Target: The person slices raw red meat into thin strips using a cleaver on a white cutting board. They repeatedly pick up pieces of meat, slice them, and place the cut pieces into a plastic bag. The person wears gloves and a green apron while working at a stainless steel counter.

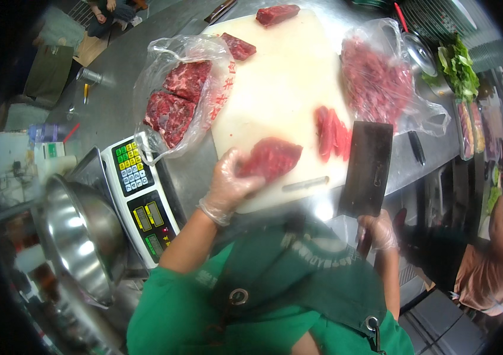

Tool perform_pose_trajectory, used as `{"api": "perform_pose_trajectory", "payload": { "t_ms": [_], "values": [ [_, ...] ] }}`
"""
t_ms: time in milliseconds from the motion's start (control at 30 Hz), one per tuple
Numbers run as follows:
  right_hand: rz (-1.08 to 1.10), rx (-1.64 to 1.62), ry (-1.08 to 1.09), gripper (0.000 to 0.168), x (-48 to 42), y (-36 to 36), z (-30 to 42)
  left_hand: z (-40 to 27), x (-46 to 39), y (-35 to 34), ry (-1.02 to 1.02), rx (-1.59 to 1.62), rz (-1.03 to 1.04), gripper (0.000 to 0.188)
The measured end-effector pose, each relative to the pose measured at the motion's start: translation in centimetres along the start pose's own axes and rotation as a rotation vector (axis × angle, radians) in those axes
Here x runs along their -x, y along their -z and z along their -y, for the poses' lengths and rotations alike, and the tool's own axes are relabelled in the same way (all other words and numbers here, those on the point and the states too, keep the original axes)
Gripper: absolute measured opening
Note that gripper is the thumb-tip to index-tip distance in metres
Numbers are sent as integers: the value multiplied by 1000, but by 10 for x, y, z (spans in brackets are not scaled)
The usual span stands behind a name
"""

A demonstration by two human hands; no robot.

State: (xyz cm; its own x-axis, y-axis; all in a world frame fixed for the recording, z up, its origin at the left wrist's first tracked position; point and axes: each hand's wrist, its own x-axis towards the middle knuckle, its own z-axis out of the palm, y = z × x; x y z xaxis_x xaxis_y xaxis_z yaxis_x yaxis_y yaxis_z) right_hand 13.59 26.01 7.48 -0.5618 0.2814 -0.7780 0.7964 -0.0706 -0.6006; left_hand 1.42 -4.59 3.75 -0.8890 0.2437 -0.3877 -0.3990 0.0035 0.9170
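Note:
My left hand (233,179), in a clear plastic glove, grips a chunk of raw red meat (273,157) at the near part of a white cutting board (278,84). My gloved right hand (377,228) is closed around the handle of a cleaver (366,168). The broad dark blade stands at the board's right edge, beside several thin meat slices (332,133), and hides part of them. Two more meat pieces lie farther up, one at the far edge (278,14) and another (239,46) by the left plastic bag.
An open plastic bag (216,80) of large meat chunks lies left of the board; another bag (375,80) holds cut meat on the right. A digital scale (138,195) and steel bowl (83,235) stand at my left. Another person (491,275) works at right, near leafy greens (457,69).

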Motion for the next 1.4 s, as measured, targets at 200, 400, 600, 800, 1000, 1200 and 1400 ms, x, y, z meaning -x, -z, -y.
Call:
{"api": "perform_pose_trajectory", "payload": {
  "t_ms": [200,400,600,800,1000,1200,1400],
  "values": [
    [2,34,13,8,-1,1,1,-5,2,-1,32,75,-22,33],
    [12,-8,7,7,-1,2,-1,-1,-1,0,66,143,-54,33],
    [28,78,15,13,-5,7,-6,12,-1,-2,145,495,-100,43],
    [37,-13,2,8,-9,10,-11,21,-7,-1,149,608,-126,48],
    [4,-45,-15,5,-6,6,-6,13,0,-8,89,500,-163,40],
    [-3,-40,-21,5,-6,5,-5,8,5,-10,22,426,-101,34],
    [2,-62,-13,5,-6,4,-5,6,7,-9,-2,401,-54,29]
  ]
}}
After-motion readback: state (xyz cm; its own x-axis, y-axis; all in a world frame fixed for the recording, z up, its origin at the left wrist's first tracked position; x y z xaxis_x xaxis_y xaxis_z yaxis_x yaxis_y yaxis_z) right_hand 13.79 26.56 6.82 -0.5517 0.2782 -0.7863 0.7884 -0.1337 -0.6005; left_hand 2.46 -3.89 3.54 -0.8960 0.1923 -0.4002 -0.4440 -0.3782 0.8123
